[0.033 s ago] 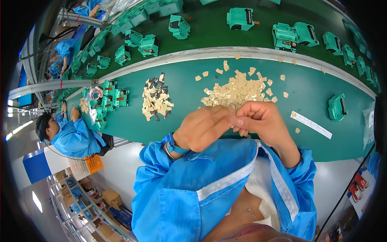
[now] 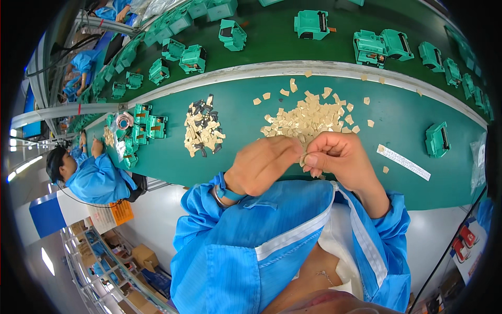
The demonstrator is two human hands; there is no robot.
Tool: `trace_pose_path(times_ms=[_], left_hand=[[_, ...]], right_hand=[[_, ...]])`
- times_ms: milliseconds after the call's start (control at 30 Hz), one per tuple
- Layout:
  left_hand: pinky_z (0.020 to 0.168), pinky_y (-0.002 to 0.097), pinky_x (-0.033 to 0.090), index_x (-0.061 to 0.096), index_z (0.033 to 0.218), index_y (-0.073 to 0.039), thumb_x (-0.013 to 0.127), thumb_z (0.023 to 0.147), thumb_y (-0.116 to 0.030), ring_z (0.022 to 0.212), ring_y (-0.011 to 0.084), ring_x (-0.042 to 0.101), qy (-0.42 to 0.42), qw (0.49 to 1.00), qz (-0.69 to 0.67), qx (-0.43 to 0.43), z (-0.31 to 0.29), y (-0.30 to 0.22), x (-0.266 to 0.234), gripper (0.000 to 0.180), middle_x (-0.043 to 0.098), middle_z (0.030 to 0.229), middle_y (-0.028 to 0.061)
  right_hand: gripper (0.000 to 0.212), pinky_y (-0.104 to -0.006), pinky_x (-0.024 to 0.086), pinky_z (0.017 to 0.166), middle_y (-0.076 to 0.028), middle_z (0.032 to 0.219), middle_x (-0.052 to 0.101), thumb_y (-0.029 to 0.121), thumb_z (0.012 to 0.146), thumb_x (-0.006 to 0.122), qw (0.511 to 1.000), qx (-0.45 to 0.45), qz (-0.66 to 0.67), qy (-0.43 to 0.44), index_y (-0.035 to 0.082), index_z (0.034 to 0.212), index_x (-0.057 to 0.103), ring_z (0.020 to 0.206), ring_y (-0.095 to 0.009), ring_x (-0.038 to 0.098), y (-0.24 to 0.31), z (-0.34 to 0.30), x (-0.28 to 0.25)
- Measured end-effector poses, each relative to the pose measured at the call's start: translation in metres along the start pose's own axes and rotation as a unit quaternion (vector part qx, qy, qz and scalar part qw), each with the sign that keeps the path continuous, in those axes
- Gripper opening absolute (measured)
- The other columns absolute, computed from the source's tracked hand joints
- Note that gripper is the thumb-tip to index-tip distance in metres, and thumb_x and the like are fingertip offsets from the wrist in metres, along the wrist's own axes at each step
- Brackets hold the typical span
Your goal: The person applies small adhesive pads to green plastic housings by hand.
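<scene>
My left hand and my right hand meet at the fingertips over the near side of the green table. A small cream piece is pinched between my right thumb and fingers. My left fingers are bent and closed against that piece, their tips partly hidden. Just beyond my hands lies a loose heap of small flat cream pieces, a few scattered around it. Left of it is a smaller pile of mixed cream and black pieces.
A conveyor carrying green plastic housings runs beyond a pale rail. One housing and a white printed strip lie to the right. At left, more housings stand near a seated co-worker in blue.
My left fingers have drawn in slightly, and more of the cream piece shows between the fingertips. My right hand has hardly moved.
</scene>
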State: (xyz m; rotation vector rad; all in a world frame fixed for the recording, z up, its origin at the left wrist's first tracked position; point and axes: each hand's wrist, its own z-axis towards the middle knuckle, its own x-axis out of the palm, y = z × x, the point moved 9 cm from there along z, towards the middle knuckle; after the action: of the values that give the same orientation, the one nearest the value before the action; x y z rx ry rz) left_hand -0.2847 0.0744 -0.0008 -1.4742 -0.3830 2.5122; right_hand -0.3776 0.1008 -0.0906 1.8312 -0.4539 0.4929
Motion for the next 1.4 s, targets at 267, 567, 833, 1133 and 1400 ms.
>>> trace_pose_path(times_ms=[267, 567, 833, 1133, 1400], left_hand=[[0.057, 0.0296, 0.049, 0.061, 0.089, 0.002, 0.069, 0.07, 0.006, 0.067, 0.0232, 0.061, -0.106, 0.984, -0.096, -0.105, 0.01, 0.009, -0.007, 0.021, 0.062, 0.081, 0.0122], [0.054, 0.03, 0.048, 0.061, 0.087, 0.004, 0.068, 0.07, 0.005, 0.065, 0.0235, 0.059, -0.115, 0.975, -0.14, -0.13, 0.015, 0.009, -0.003, 0.018, 0.061, 0.077, 0.0127], [0.051, 0.0271, 0.047, 0.063, 0.087, 0.001, 0.069, 0.071, 0.003, 0.061, 0.0188, 0.059, -0.104, 0.948, -0.161, -0.253, 0.007, 0.025, 0.001, 0.017, 0.061, 0.074, 0.0095], [0.052, 0.0272, 0.047, 0.064, 0.086, 0.001, 0.069, 0.071, 0.003, 0.061, 0.019, 0.059, -0.141, 0.961, -0.109, -0.213, 0.013, 0.019, -0.002, 0.016, 0.063, 0.075, 0.0098], [0.052, 0.0218, 0.048, 0.066, 0.09, 0.001, 0.066, 0.079, -0.002, 0.06, 0.0109, 0.061, -0.121, 0.878, -0.329, -0.327, 0.0, 0.036, 0.018, 0.011, 0.065, 0.076, 0.0087]], right_hand=[[0.008, -0.0216, 0.045, 0.062, -0.005, 0.081, 0.061, 0.002, 0.081, 0.064, 0.972, -0.192, -0.108, -0.083, 0.0, 0.087, 0.059, 0.07, -0.01, 0.056, 0.025, -0.013, -0.001], [0.014, -0.0268, 0.045, 0.057, -0.011, 0.081, 0.06, -0.005, 0.075, 0.062, 0.873, -0.373, -0.283, -0.135, 0.0, 0.088, 0.059, 0.065, -0.019, 0.056, 0.057, -0.03, 0.001], [0.019, -0.0274, 0.041, 0.05, -0.009, 0.078, 0.058, 0.003, 0.063, 0.069, 0.711, -0.558, -0.404, -0.143, 0.004, 0.08, 0.061, 0.06, -0.02, 0.053, 0.062, -0.053, 0.008], [0.023, -0.0305, 0.042, 0.056, -0.006, 0.084, 0.058, 0.012, 0.062, 0.076, 0.677, -0.545, -0.461, -0.181, 0.007, 0.082, 0.067, 0.069, -0.02, 0.054, 0.073, -0.051, 0.01], [0.032, -0.0285, 0.041, 0.054, -0.004, 0.083, 0.057, 0.011, 0.053, 0.073, 0.597, -0.6, -0.511, -0.149, 0.009, 0.084, 0.07, 0.072, -0.019, 0.053, 0.071, -0.058, 0.018]])
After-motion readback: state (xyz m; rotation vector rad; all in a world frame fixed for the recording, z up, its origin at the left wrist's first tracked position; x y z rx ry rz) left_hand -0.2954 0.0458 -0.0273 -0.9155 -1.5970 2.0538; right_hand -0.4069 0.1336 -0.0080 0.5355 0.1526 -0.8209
